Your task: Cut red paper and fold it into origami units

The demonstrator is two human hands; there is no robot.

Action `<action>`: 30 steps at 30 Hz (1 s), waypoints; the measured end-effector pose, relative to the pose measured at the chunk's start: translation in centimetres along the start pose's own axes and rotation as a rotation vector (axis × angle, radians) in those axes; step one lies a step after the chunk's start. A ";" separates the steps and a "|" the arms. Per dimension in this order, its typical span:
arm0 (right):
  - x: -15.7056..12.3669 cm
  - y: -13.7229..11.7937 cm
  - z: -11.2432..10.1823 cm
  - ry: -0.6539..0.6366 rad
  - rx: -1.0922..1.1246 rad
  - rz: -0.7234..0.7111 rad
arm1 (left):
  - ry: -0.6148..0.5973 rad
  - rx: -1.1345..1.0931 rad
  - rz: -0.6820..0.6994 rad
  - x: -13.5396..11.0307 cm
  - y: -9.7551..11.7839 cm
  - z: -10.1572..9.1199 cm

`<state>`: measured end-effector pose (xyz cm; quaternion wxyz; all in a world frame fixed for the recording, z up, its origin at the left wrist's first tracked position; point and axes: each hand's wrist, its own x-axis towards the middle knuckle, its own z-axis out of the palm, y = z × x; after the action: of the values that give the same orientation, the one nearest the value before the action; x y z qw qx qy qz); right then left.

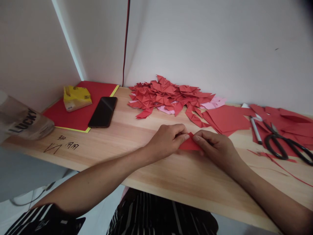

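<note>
Between my two hands is a small folded piece of red paper (190,144), held just above the wooden table. My left hand (170,138) pinches its upper left part with thumb and curled fingers. On the other side, my right hand (212,143) grips the paper's right edge, thumb on top. The fingers under the paper are mostly hidden. Behind my hands lies a heap of folded red paper pieces (166,93), with some pink ones among them. A stack of flat red paper sheets (226,119) rests just beyond my right hand.
Black-handled scissors (276,147), a marker (255,130) and red scraps lie at right. To the left are a phone (103,112), a yellow packet (77,98) on red sheets (73,122), and a clear container marked LUCKY (29,120). A wall stands behind the table.
</note>
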<state>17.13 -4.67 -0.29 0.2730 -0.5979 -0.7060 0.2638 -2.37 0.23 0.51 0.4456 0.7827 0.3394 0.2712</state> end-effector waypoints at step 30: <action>0.0 0.3 -0.1 0.010 0.001 0.000 | 0.029 -0.040 -0.021 0.0 0.0 -0.1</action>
<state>17.38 -4.61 -0.46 0.2768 -0.5992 -0.7044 0.2611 -2.45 0.26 0.56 0.4592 0.7660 0.3483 0.2848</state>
